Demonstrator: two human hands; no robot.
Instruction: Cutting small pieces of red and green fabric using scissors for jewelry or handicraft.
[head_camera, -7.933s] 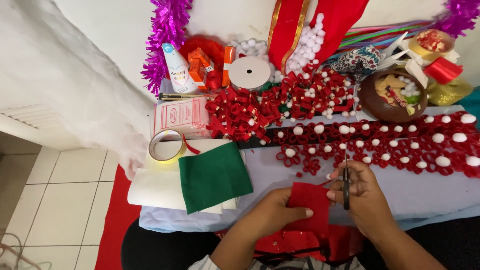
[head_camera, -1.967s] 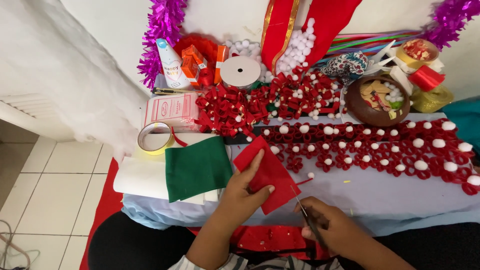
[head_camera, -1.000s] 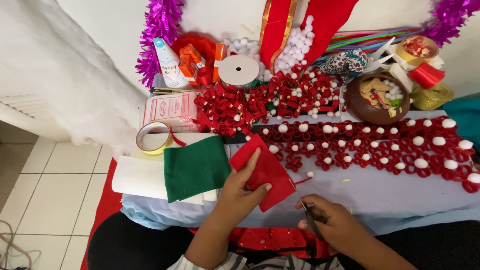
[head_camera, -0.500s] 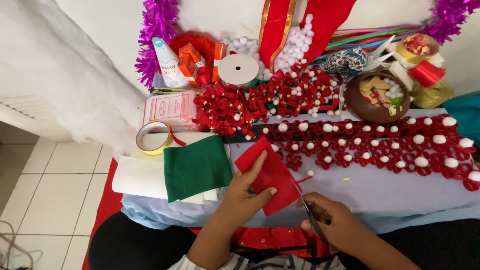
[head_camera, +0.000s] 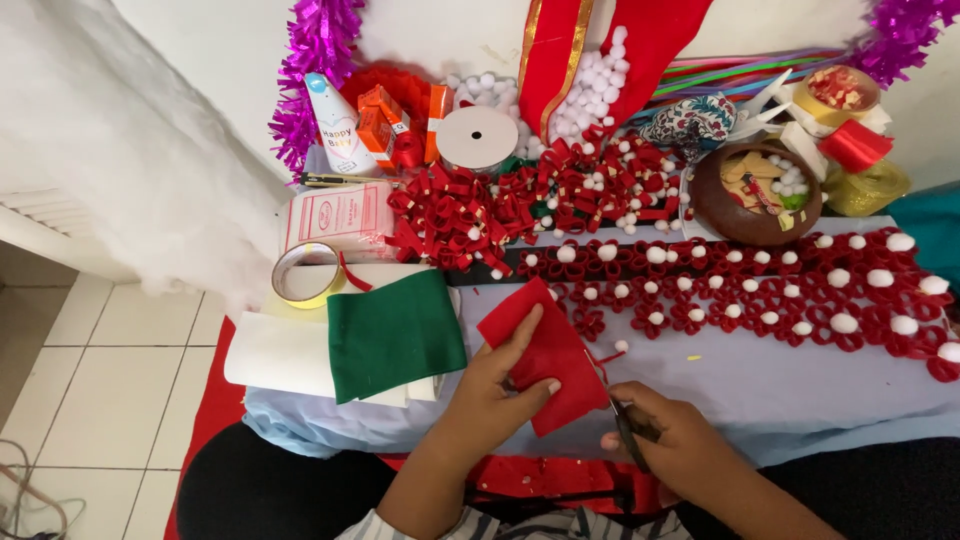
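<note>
While the left hand pinches the red felt, the scissors now bite its lower right edge.
Right hand stays closed round the scissor handles; the felt has tilted back over the table edge, beside the green felt.

- I see a white wall behind the table, running across the twelve o'clock edge of my view, plain and evenly lit.
- At nine to eleven o'clock a white fluffy mass slopes down over the wall and reaches almost to the table's corner.
- The floor at eight o'clock is pale square tile with dark grout lines.
- A low table under a light blue cloth fills the centre.
- Red fabric lies on the floor beside the table at seven o'clock.
</note>
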